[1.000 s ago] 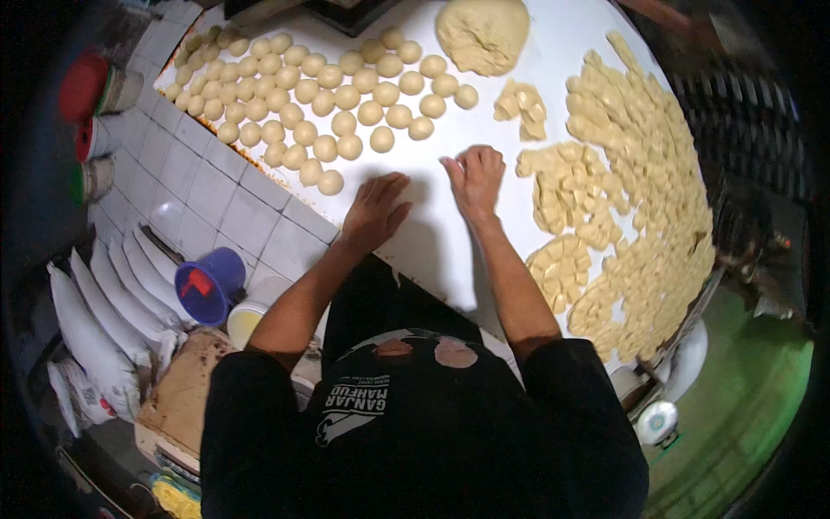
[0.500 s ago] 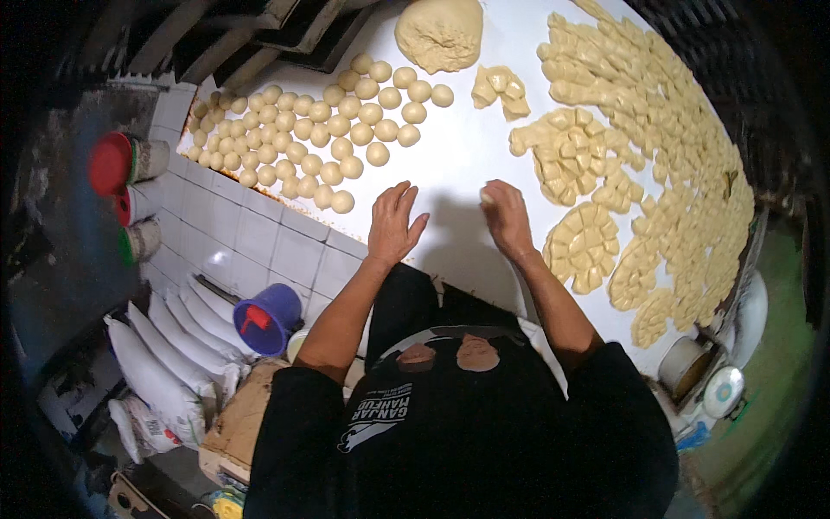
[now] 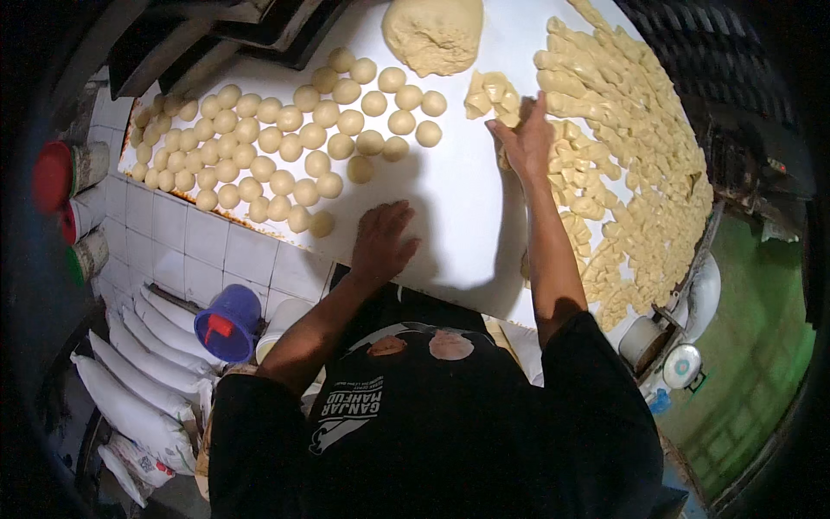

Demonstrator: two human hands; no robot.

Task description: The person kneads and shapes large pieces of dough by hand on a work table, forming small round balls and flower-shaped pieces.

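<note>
My left hand (image 3: 383, 245) is over the white tabletop (image 3: 458, 199), its fingers loosely extended and the thumb apart, holding nothing I can see. It is near the closest of several smooth round dough balls (image 3: 281, 182) spread over the left part of the table. My right hand (image 3: 529, 143) reaches farther out, with thumb and forefinger spread, at the near edge of a small cluster of cut dough pieces (image 3: 494, 93). Its other fingers are partly hidden. To its right lies a broad spread of cut dough pieces (image 3: 640, 173), partly covered by my right forearm.
A large dough mass (image 3: 434, 36) rests at the far middle. Dark trays or racks (image 3: 251, 39) overhang the far left corner. Below the tiled side stand a blue bucket (image 3: 229, 324) and white sacks (image 3: 138, 385). A metal pot (image 3: 641, 343) sits beyond the right edge.
My right hand has moved away from me to the small dough cluster, and its fingers have spread. The left hand remains low over the table. The whole view has shifted.
</note>
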